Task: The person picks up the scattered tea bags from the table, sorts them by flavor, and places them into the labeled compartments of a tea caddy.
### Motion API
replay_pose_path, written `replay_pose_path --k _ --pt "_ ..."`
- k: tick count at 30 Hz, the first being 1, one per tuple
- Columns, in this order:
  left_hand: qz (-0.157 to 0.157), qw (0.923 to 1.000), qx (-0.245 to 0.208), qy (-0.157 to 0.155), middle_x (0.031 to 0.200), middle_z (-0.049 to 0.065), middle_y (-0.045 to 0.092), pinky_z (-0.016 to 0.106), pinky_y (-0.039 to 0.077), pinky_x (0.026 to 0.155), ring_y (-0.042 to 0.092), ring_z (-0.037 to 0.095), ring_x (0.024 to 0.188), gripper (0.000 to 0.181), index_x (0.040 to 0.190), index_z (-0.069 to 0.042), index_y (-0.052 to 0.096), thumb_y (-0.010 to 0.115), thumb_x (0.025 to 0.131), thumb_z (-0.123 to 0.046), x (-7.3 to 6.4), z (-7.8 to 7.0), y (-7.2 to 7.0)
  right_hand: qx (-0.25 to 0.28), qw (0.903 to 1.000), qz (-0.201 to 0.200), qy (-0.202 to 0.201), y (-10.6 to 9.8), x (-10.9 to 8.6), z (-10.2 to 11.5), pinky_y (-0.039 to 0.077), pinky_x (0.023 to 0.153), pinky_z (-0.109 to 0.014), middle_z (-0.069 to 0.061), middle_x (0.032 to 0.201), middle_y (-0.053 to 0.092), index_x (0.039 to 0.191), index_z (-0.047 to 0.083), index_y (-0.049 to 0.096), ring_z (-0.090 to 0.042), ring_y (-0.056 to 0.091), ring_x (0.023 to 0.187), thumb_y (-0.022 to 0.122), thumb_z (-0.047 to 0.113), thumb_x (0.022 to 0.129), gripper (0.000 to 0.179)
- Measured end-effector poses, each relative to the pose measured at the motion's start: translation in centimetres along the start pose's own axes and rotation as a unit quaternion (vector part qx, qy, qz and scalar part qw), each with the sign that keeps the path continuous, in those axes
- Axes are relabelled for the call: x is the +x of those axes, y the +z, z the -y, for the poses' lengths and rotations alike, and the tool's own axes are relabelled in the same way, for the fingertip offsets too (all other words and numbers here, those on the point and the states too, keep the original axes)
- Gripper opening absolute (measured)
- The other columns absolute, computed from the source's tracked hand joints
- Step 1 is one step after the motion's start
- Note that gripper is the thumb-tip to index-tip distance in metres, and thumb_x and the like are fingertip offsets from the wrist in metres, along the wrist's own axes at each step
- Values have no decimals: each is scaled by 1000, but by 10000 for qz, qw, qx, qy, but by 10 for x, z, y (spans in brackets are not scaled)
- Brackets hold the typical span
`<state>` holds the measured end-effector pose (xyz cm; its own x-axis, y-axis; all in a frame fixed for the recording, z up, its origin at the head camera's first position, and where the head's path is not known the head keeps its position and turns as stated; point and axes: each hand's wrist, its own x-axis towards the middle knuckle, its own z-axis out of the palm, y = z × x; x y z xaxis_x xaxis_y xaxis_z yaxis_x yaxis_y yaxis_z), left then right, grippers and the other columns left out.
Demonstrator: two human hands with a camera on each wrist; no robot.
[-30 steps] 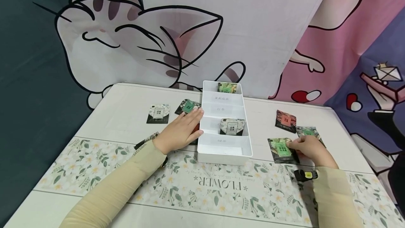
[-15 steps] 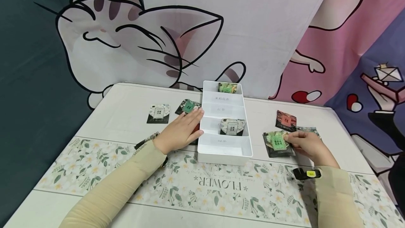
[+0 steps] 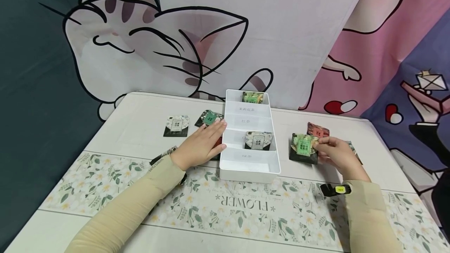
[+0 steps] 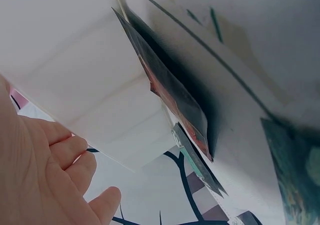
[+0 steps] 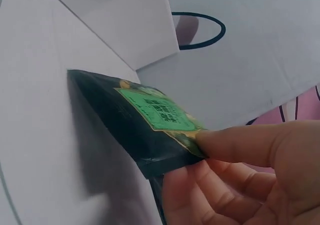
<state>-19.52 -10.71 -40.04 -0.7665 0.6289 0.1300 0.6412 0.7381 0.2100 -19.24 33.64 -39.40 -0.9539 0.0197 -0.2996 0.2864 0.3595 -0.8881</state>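
Between thumb and fingers, my right hand (image 3: 341, 157) pinches a black tea sachet with a bright green label (image 3: 303, 146). In the right wrist view this tea sachet (image 5: 150, 117) is tilted, with its shadow on the tabletop below. My left hand (image 3: 200, 143) has its fingers extended and rests against the left rim of a long white divided box (image 3: 249, 177). Inside the box, a white-and-grey sachet (image 3: 258, 141) leans in one compartment, and a yellow-green sachet (image 3: 252, 97) sits in the farthest one. A reddish dark sachet (image 4: 170, 97) lies beside the box, mostly hidden by my left hand in the head view.
Left of the box lie a white-and-black sachet (image 3: 176, 126) and a dark green one (image 3: 209, 118). Another sachet (image 3: 163, 155) is partly behind my left wrist. On the right, a red sachet (image 3: 318, 130) and a partly covered one (image 3: 354, 151) lie near my right hand.
My right hand has lifted the green-labelled tea sachet off the table and moved it away from me and slightly left. My left hand and the box have stayed put.
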Motion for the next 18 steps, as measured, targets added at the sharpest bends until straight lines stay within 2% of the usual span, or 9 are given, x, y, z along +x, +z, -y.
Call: replay_pose_path --k 10,15,18 --pt "-18 9999 110 23 168 12 18 54 15 124 20 30 154 70 161 -4 20 38 109 -46 0 0 -1 241 9987 -235 -387 9 9 11 61 82 -26 5 102 59 118 -4 53 -4 63 86 61 12 101 25" --pt "-12 9999 134 27 168 12 18 54 16 124 20 30 154 70 161 -4 19 38 109 -47 0 0 0 348 9970 -426 -538 14 14 18 60 82 -23 8 95 62 120 -5 52 -4 65 84 60 9 101 25" --pt "41 9999 116 -13 168 10 15 54 15 125 17 28 155 70 162 -5 18 37 109 -48 0 0 0 617 9942 -592 -645 18 18 24 61 79 -23 7 89 64 118 -6 52 -6 66 79 60 5 100 22"
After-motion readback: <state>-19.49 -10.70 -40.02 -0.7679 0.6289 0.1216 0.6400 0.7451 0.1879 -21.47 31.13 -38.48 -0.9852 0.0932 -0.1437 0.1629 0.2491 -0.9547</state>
